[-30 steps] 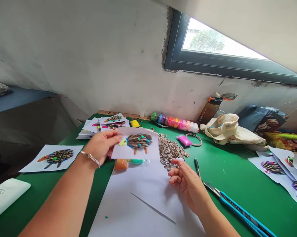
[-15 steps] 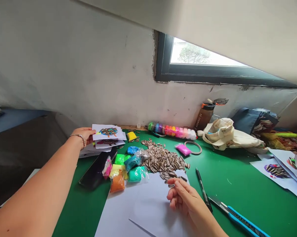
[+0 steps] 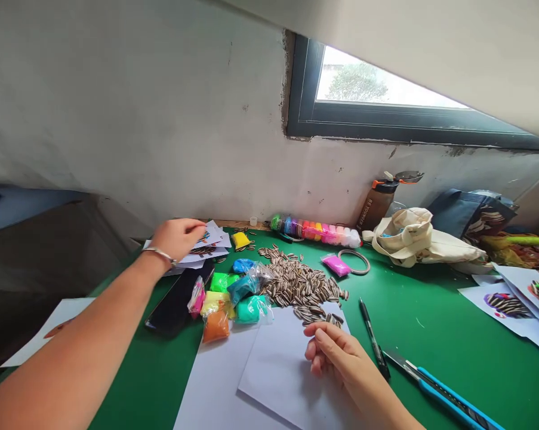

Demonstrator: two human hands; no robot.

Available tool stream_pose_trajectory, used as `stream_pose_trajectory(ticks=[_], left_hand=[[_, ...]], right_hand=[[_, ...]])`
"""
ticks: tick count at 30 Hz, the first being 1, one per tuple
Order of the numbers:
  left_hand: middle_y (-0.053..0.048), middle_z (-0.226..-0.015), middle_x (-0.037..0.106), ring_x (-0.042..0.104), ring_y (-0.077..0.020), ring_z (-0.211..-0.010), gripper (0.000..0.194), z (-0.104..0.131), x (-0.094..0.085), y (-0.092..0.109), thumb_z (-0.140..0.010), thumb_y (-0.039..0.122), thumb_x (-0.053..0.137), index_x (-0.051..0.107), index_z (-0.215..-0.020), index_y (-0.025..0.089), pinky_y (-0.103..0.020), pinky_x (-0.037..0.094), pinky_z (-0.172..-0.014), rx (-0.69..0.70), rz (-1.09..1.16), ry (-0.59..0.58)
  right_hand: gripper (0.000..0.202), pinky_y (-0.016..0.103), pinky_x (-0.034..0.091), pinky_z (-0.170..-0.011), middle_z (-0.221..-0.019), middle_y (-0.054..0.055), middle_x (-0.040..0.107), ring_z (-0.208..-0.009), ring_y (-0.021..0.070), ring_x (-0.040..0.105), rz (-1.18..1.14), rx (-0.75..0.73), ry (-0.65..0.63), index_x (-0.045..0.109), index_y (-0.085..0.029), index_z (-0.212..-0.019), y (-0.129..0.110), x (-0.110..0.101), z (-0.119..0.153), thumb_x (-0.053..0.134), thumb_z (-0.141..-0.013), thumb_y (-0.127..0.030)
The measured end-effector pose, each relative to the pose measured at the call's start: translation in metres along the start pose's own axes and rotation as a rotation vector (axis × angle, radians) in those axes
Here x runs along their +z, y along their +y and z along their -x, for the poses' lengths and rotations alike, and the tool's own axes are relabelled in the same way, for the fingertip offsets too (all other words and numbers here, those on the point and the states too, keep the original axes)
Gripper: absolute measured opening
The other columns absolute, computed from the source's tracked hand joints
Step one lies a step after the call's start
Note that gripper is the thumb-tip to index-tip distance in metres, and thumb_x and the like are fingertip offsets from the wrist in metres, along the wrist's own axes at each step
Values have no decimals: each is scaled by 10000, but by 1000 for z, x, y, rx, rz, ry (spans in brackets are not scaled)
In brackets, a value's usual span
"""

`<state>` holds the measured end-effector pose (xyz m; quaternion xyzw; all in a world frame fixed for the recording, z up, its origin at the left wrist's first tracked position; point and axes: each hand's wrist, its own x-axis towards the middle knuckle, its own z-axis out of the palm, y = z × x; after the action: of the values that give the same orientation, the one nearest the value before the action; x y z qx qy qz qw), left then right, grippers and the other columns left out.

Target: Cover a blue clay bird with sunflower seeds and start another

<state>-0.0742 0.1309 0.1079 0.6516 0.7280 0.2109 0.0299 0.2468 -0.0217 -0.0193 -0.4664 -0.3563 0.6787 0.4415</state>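
My left hand (image 3: 176,237) reaches to the far left of the green table (image 3: 430,334) and rests on a stack of paper cards (image 3: 213,239) with seed pictures; its palm covers the top card. My right hand (image 3: 336,357) lies curled on a blank white sheet (image 3: 278,376) near me, fingers loosely bent, holding nothing that I can see. A heap of striped sunflower seeds (image 3: 298,286) lies just beyond it. Small bags of coloured clay (image 3: 228,301) sit to the left of the seeds.
A black phone (image 3: 175,304) lies by the clay bags. A pen (image 3: 373,339) and a blue utility knife (image 3: 443,391) lie right of my hand. Clay tubs (image 3: 316,230), a bottle (image 3: 379,200), a cloth bag (image 3: 412,239) and more seed pictures (image 3: 506,304) stand further back and right.
My left hand carried the seed-picture card from in front of me to the stack at the far left and set it down. My right hand stayed on the white sheet.
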Motion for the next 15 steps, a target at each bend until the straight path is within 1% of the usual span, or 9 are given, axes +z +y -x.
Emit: stream_pose_trajectory(ticks=[2,3,4,6,8,9,13,15], left_hand=[[3,-987,727,640,-210,-951,321,0,18,28,-811,415,500,706,-1001,259,-246,445,-822,131,-62,-150],[5,-1027,720,633,-207,-982,308,-3,29,40,-807,405,513,707,-1000,262,-235,442,-832,168,-83,-188],[-13,-1045,714,624,-219,-1008,297,-8,40,49,-809,386,523,707,-995,245,-246,441,-848,187,-109,-212],[-48,-1066,692,609,-231,-1030,283,-24,63,60,-835,373,539,683,-1024,222,-281,451,-874,218,-151,-264],[-78,-1151,621,589,-220,-1032,297,-45,84,64,-878,349,537,605,-1118,188,-367,479,-883,243,-183,-296],[-86,-1184,573,586,-209,-1007,331,-57,93,65,-891,342,540,545,-1169,163,-424,506,-849,254,-196,-313],[-84,-1186,569,587,-206,-999,326,-103,122,66,-893,333,538,541,-1174,168,-416,513,-838,241,-250,-343],[-84,-1186,569,587,-206,-999,324,-120,136,65,-893,333,538,542,-1172,169,-414,514,-837,229,-270,-348]], right_hand=[[402,232,391,-567,-678,21,630,-546,98,533,27,-12,-20,643,-160,-869,-1,0,1,683,-730,-536],[396,232,394,-571,-681,22,632,-550,98,533,39,-17,-24,644,-160,-861,-2,0,1,682,-733,-532],[393,232,396,-576,-684,23,633,-557,98,536,51,-20,-28,645,-158,-858,-3,0,2,678,-737,-530],[403,230,398,-577,-682,25,631,-561,100,538,74,-27,-36,643,-154,-847,-3,1,2,672,-737,-540],[437,229,401,-567,-671,24,625,-551,100,535,94,-31,-53,636,-147,-831,-3,1,2,668,-723,-570],[459,228,402,-559,-664,24,621,-544,101,534,103,-30,-65,631,-145,-822,-3,1,1,665,-712,-589],[548,226,411,-544,-660,29,630,-521,101,528,105,35,-100,621,-145,-812,6,1,0,656,-655,-669],[589,222,406,-541,-651,34,633,-515,101,519,73,91,-89,632,-146,-822,13,0,-1,648,-631,-703]])
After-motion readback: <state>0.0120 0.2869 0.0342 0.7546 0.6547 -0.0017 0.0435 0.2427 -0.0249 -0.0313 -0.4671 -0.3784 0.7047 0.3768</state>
